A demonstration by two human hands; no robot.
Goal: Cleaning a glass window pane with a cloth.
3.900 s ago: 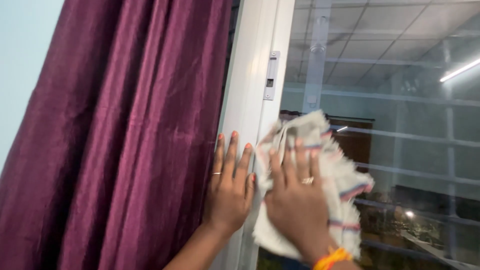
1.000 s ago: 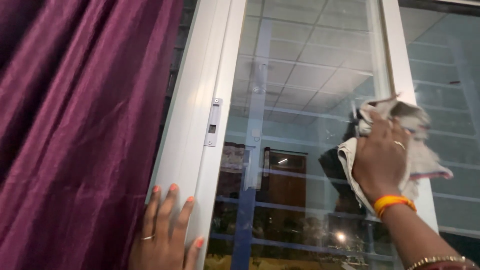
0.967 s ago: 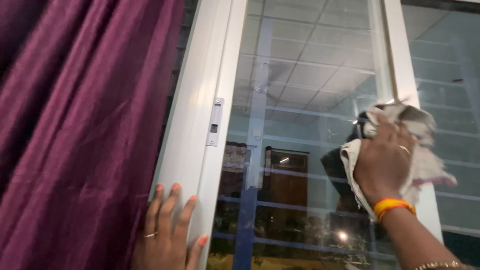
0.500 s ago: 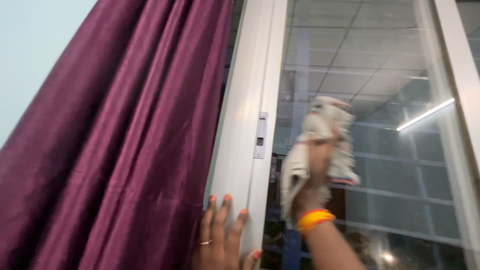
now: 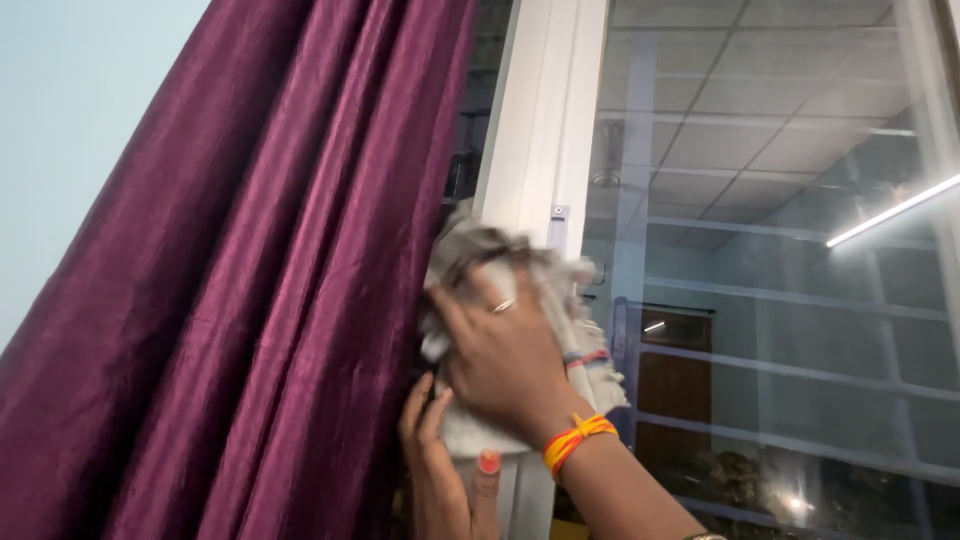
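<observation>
My right hand presses a white cloth with thin red and blue stripes flat against the white window frame. It wears a ring and orange-yellow wrist bands. My left hand rests lower on the same frame, fingers spread, partly hidden under the cloth and my right wrist. Its nails are painted orange.
A dark maroon curtain hangs in folds left of the frame, touching it. Right of the frame is the window glass, which reflects ceiling tiles, a tube light and a door. A pale wall shows at upper left.
My right hand has swept the cloth leftward off the glass onto the white frame, over the latch plate. My left hand stays low on the frame. The view shifted slightly.
</observation>
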